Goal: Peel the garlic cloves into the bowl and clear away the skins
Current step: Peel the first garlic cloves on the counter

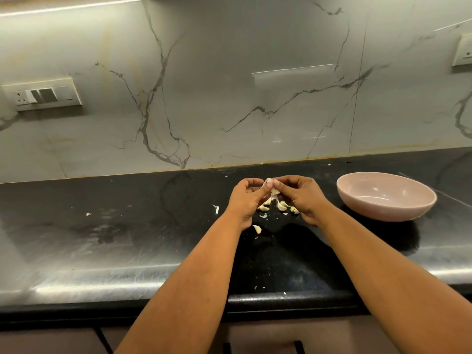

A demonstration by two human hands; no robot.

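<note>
My left hand (246, 200) and my right hand (300, 196) meet above the black countertop (127, 226), and both pinch one garlic clove (270, 184) with papery skin at their fingertips. Under the hands lie several loose garlic cloves (282, 206) and bits of skin. One more clove (257, 229) lies nearer to me, beside my left wrist. A pink bowl (419, 200) stands to the right of my right hand, and it looks empty.
A strip of skin (216, 209) lies left of my left hand, and a small scrap (88, 214) farther left. The marble backsplash (229, 98) rises behind the counter with a switch plate (43, 94) at left. The counter's front edge (281, 300) runs below my forearms.
</note>
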